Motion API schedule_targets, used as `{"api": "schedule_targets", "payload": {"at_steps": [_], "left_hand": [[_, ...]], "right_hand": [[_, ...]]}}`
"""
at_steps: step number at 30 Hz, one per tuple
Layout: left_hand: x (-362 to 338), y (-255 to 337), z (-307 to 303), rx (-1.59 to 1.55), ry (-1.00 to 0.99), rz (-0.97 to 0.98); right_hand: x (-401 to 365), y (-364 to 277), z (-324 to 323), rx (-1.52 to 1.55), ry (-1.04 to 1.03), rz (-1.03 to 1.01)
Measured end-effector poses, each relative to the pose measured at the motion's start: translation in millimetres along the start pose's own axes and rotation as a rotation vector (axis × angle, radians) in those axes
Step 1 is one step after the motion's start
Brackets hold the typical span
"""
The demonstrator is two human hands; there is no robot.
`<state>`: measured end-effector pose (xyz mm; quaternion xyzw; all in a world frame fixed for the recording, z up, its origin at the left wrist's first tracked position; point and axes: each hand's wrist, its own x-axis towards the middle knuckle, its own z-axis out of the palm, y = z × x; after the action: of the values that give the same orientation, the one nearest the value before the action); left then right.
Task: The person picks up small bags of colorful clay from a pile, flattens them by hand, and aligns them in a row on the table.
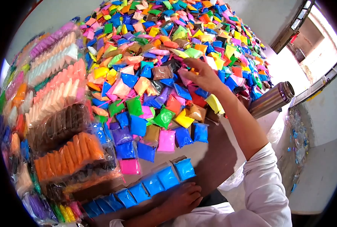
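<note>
My right hand (203,73) reaches over a large heap of small coloured packets (168,104), thumb and fingers apart, nothing held between them. Close to its fingers lie a pink packet (184,76) and a brown packet (162,72). My left hand (185,196) rests at the near table edge with its fingers curled together; I see nothing in it, though the palm is hidden. Just beyond it runs a slanting row of shiny blue packets (153,184), overlapping at the left end and spaced out toward the right.
On the left are stacked clear bags of packets sorted by colour, including an orange bag (68,157) and a dark brown bag (58,126). A metal flask (272,100) leans at the right edge of the brown table (217,159). Plastic scraps (299,140) litter the floor beyond.
</note>
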<state>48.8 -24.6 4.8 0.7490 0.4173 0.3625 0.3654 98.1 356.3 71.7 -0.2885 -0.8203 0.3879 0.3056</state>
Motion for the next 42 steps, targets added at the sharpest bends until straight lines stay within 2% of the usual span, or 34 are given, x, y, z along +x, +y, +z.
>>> {"api": "schedule_targets", "payload": {"at_steps": [1,3,5,7,9,13,15,16,18,21,31,35,36,39,40,42], "left_hand": [[0.1,0.6,-0.2,0.000,0.002,-0.005],[-0.8,2.6,-0.9,0.007,0.043,0.007],[-1.7,0.9,-0.6,0.011,0.025,0.011],[-2.7,-1.2,0.7,0.011,0.010,0.015],[-5.2,-1.3,2.4,0.136,-0.016,0.082],[-2.2,1.4,0.7,0.100,0.011,0.002],[-2.4,1.9,-3.2,0.367,-0.088,0.161],[-3.6,2.2,-1.4,0.372,-0.082,0.158],[-4.3,2.5,4.9,0.197,0.056,0.067],[-5.9,2.2,6.2,0.229,0.163,0.131],[-3.7,-5.9,8.7,0.110,0.133,0.081],[-3.1,-3.6,3.6,0.093,0.091,0.086],[-2.7,-3.5,2.6,0.092,0.082,0.086],[-1.3,-0.8,-0.6,0.094,0.051,0.087],[-0.8,0.6,-1.5,0.090,0.033,0.073],[0.2,3.6,-4.2,0.096,0.034,0.073]], "right_hand": [[0.9,-8.5,7.2,0.004,-0.004,0.000],[3.1,-20.6,23.3,-0.194,-0.032,-0.086],[7.4,-20.9,42.0,-0.416,-0.096,-0.266],[3.9,-24.3,55.3,-0.633,-0.114,-0.270],[9.0,-14.9,53.8,-0.578,-0.118,-0.335],[5.9,-8.8,50.4,-0.524,-0.097,-0.356],[5.1,-9.2,48.5,-0.511,-0.113,-0.341],[4.7,-9.4,47.2,-0.502,-0.124,-0.318],[1.2,-8.5,44.7,-0.540,-0.101,-0.334],[-3.4,-6.4,43.9,-0.638,-0.040,-0.354],[-37.1,-9.3,39.4,-0.885,0.038,-0.385],[-58.2,-29.3,47.6,-0.758,0.047,-0.441],[-60.1,-32.9,48.1,-0.692,-0.039,-0.426],[-71.3,-32.7,56.5,-0.643,0.005,-0.467],[-68.7,-33.5,54.4,-0.561,-0.048,-0.449],[-66.1,-31.4,52.1,-0.447,-0.002,-0.361]]}}
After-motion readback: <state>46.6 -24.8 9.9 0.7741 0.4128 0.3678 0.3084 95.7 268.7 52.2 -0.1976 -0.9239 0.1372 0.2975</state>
